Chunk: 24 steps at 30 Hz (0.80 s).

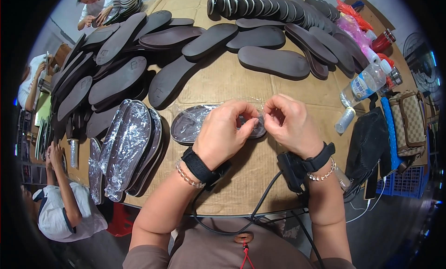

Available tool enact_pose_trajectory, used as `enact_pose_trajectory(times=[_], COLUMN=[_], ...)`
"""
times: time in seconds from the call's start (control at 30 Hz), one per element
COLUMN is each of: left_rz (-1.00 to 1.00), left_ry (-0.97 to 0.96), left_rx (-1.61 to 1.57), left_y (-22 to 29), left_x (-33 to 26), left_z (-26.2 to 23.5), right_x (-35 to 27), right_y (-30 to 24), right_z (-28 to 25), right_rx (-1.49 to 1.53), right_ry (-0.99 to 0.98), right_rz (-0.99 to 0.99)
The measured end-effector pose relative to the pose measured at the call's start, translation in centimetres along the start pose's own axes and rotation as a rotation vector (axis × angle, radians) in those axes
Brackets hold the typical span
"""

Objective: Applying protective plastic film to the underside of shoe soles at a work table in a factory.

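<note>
A dark brown foam shoe sole in a clear crinkled plastic bag [195,122] is held flat near the middle of the cardboard-covered table [241,83]. The bag's open end is pinched by the left hand [223,132] and by the right hand [290,122] — both closed on the thin film, fingertips almost touching. To the left, a stack of bagged soles [127,146] lies finished, glossy and wrinkled. Far more remains, by the look of it — matte, smooth bare brown soles [260,50] are spread across the far side. A clear plastic water bottle [364,83] lies at right.
</note>
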<state>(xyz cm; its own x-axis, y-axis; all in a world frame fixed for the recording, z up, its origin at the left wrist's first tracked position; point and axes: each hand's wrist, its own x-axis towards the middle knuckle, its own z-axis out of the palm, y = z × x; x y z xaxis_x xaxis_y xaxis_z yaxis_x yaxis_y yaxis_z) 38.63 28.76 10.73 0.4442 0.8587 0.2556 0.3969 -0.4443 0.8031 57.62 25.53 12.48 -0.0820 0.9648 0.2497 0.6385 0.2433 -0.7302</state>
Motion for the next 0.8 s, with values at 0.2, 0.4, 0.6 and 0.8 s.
enact_pose_trajectory(times=[0.2,0.4,0.6,0.8], left_rz=[-0.039,-0.083,-0.197,-0.092], left_ry=[-0.032,-0.115,-0.111,-0.112], left_rx=[-0.001,0.011,-0.126,-0.147], left_y=[0.1,0.4,0.2,-0.1], left_x=[0.0,0.2,0.1,0.2], left_z=[-0.7,-1.3,-0.9,-0.6], right_x=[-0.1,0.0,0.0,0.0], right_y=[0.1,1.0,0.0,0.3], right_z=[0.1,0.0,-0.3,-0.3], right_rx=[-0.013,-0.109,0.02,0.067], right_ry=[0.0,0.073,-0.019,-0.029], right_rz=[0.014,-0.018,0.018,0.051])
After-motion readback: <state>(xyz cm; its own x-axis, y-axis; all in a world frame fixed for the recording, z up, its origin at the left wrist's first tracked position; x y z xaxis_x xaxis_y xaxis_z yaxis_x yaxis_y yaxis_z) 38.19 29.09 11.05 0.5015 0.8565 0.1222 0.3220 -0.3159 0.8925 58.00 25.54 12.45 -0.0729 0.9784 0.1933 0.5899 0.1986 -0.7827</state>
